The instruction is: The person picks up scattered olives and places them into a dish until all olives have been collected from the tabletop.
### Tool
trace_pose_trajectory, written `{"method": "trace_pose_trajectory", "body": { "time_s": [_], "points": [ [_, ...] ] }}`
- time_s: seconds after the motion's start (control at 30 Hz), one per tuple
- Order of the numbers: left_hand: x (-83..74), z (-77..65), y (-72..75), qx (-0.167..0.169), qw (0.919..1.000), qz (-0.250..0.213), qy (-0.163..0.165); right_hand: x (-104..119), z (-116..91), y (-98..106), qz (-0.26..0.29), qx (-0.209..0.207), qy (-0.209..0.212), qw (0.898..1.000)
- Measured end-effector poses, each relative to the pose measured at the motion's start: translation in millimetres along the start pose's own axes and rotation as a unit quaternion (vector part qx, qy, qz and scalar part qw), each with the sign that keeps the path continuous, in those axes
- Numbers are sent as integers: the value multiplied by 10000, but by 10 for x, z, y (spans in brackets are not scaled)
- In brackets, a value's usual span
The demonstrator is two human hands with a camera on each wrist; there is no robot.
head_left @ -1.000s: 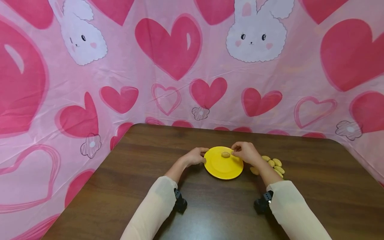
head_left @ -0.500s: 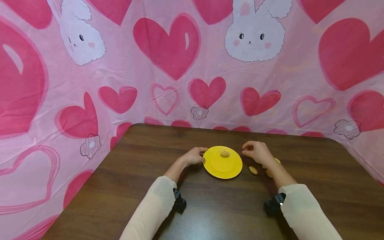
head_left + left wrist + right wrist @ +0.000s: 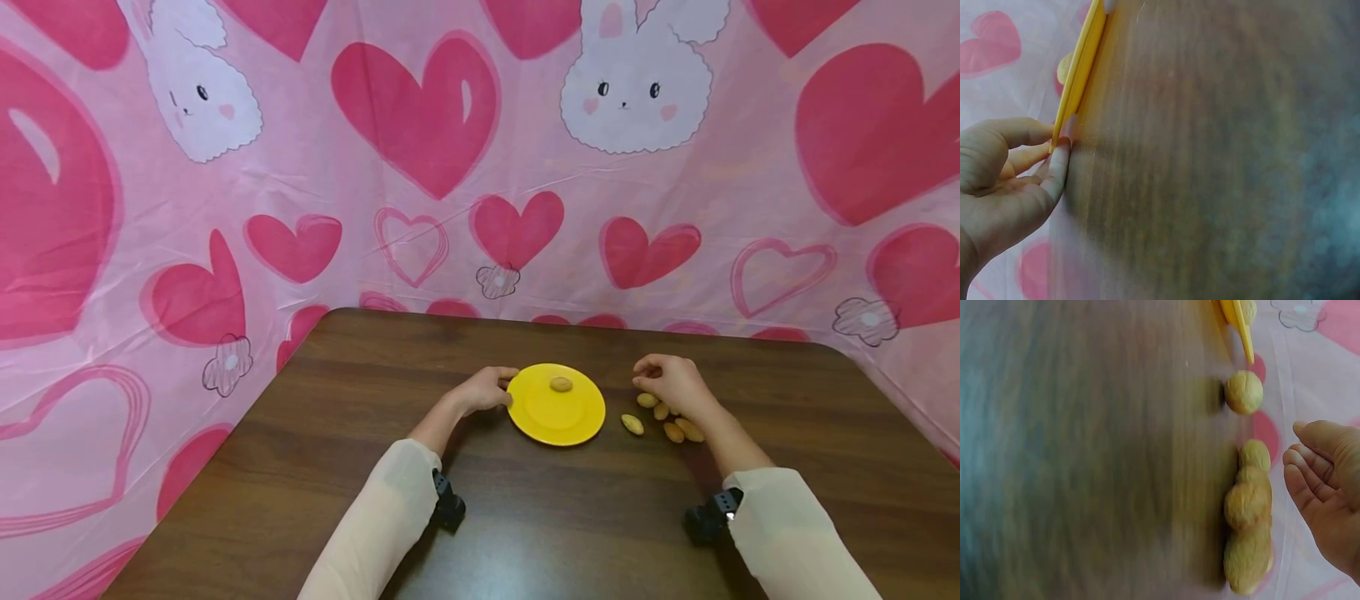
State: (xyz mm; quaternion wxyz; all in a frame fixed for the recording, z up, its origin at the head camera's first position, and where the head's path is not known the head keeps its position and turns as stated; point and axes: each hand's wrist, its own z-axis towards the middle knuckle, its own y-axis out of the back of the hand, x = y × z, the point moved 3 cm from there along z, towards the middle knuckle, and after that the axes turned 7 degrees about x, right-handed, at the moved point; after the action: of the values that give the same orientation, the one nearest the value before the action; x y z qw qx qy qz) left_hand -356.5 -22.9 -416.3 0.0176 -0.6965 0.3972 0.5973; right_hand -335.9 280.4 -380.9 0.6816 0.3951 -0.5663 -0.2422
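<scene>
A round yellow plate [image 3: 555,421] lies on the table, with one small oval yellow-brown piece [image 3: 561,384] on its far part. My left hand [image 3: 482,390] pinches the plate's left rim; in the left wrist view, fingers of this hand [image 3: 1010,169] lie on both faces of the rim. My right hand [image 3: 675,385] hovers above a group of similar wrinkled oval pieces [image 3: 673,432]. Nothing shows between its loosely bent fingers [image 3: 1300,478]. One oval piece [image 3: 632,424] lies apart, between plate and group. The right hand and forearm hide part of the group.
The brown wooden table [image 3: 570,517] ends in rounded far corners. Behind it hangs a pink cloth [image 3: 420,275] with hearts and rabbits. A black wrist camera [image 3: 448,500] sits on the left wrist, another black camera [image 3: 708,517] on the right.
My right hand has moved right from the plate's edge to over the group, with nothing seen in its fingers. The left hand stays at the rim, and the piece on the plate stays put.
</scene>
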Motion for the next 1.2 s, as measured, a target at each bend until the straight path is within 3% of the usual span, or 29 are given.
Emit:
{"method": "trace_pose_trajectory", "body": {
  "time_s": [0.37, 0.7, 1.2],
  "points": [
    [-9, 0, 1, 15, 10000, 31, -16, -141, -143, 121, -313, -253, -5, 9992],
    [-32, 3, -5, 24, 10000, 94, -17, -302, -258, 278, -549, -348, -271, 9975],
    [-17, -9, 5, 37, 9999, 107, -49, -471, -438, 347, -776, 82, -581, 9953]
  ]
}}
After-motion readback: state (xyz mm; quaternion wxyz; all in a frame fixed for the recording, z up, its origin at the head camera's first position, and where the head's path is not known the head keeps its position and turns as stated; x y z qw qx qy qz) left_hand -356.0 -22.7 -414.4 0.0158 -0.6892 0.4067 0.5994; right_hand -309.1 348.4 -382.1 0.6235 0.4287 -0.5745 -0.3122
